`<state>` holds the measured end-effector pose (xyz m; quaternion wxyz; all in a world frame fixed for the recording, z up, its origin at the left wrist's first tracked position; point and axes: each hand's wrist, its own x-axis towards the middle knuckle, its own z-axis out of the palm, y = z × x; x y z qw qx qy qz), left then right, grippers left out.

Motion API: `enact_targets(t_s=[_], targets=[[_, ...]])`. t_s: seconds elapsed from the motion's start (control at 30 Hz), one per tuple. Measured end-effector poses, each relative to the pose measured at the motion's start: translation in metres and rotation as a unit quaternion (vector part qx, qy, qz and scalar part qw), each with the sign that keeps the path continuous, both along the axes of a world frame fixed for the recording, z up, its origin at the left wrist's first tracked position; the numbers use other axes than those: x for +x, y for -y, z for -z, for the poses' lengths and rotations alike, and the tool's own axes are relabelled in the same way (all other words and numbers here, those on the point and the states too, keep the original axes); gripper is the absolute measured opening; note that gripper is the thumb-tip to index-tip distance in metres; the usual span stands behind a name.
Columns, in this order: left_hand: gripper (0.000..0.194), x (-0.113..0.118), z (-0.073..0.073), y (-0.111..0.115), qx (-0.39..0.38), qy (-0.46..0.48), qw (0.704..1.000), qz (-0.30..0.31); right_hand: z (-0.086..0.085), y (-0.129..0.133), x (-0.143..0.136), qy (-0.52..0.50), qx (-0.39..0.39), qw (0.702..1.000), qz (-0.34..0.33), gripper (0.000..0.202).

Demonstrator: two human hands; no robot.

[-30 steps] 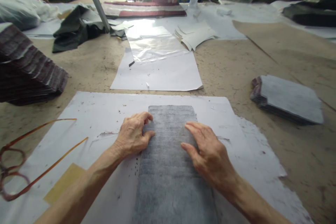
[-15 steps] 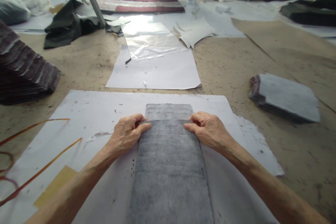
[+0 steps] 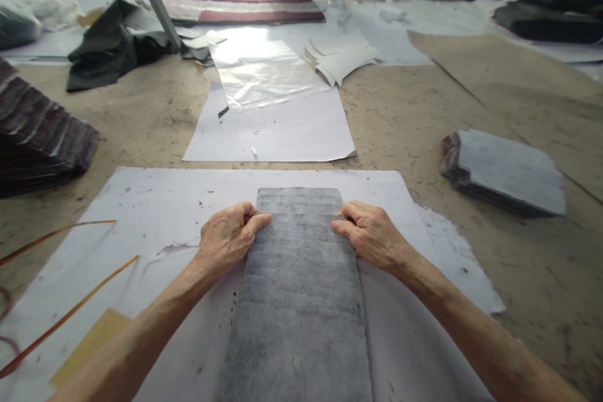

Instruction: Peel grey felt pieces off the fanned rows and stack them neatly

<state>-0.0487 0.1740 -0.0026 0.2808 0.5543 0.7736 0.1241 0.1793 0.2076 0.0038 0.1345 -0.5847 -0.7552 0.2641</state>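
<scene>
Head cam has the left hand [image 3: 233, 230] and right hand [image 3: 370, 232] each pinching a side edge of the grey felt-like fabric strip [image 3: 301, 282], near its far end, over white paper [image 3: 157, 204]. Looks light, soft, bendy, probably not slippery; opposite edges seem the best hold tbh.

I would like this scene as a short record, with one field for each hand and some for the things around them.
Left hand: pinches left edge of grey strip, near its far end
Right hand: pinches right edge, opposite
Beneath: white sheet
Left side: glasses, cut off by picture edge; striped stack beyond them
Right side: grey-topped stack
Ahead: clear film, partly over a second sheet
</scene>
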Motion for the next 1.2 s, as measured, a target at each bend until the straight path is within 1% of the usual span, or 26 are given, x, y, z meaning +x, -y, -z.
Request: enact_targets(t_s=[0.2,0.43,0.57,0.67,0.77,0.83,0.87,0.9,0.93,0.97,1.0,1.07,1.1,1.2], targets=[[0.031,0.002,0.001,-0.004,-0.006,-0.030,1.000,0.007,0.001,-0.005,0.000,0.002,0.006,1.000,-0.022,0.016],[0.031,0.004,0.003,-0.004,0.009,-0.065,0.998,0.015,0.002,-0.009,0.000,0.015,0.011,0.999,-0.036,0.016],[0.029,0.009,0.005,-0.002,0.032,-0.082,0.996,0.012,0.005,-0.009,-0.001,0.027,0.028,0.999,-0.033,0.015],[0.027,0.010,0.007,-0.001,0.060,-0.080,0.995,-0.002,0.007,-0.006,-0.002,0.040,0.047,0.998,-0.023,0.014],[0.027,0.006,0.008,0.003,0.104,-0.059,0.993,-0.026,0.008,0.002,-0.001,0.056,0.083,0.995,0.016,0.006],[0.029,0.002,0.008,0.010,0.145,-0.043,0.988,-0.024,0.007,0.011,0.001,0.059,0.133,0.988,0.054,0.018],[0.031,-0.001,0.008,0.014,0.166,-0.035,0.985,-0.015,0.007,0.016,0.002,0.052,0.165,0.983,0.060,0.022],[0.034,-0.002,0.008,0.019,0.184,-0.028,0.983,0.005,0.006,0.021,0.003,0.040,0.194,0.979,0.049,0.025],[0.038,-0.004,0.008,0.025,0.199,-0.024,0.979,0.034,0.005,0.025,0.004,0.029,0.214,0.976,0.026,0.026],[0.043,-0.005,0.008,0.029,0.204,-0.023,0.977,0.065,0.004,0.028,0.003,0.022,0.219,0.975,-0.003,0.028],[0.046,-0.005,0.009,0.032,0.200,-0.024,0.975,0.095,0.002,0.030,0.002,0.023,0.208,0.977,-0.029,0.030],[0.048,-0.004,0.009,0.034,0.176,-0.027,0.974,0.138,-0.001,0.029,-0.001,0.049,0.151,0.986,-0.045,0.036],[0.046,-0.003,0.009,0.033,0.159,-0.027,0.976,0.147,-0.003,0.027,-0.004,0.066,0.117,0.990,-0.038,0.035],[0.039,-0.001,0.005,0.023,0.121,-0.015,0.982,0.146,-0.009,0.019,-0.011,0.109,0.031,0.994,0.001,0.028]])
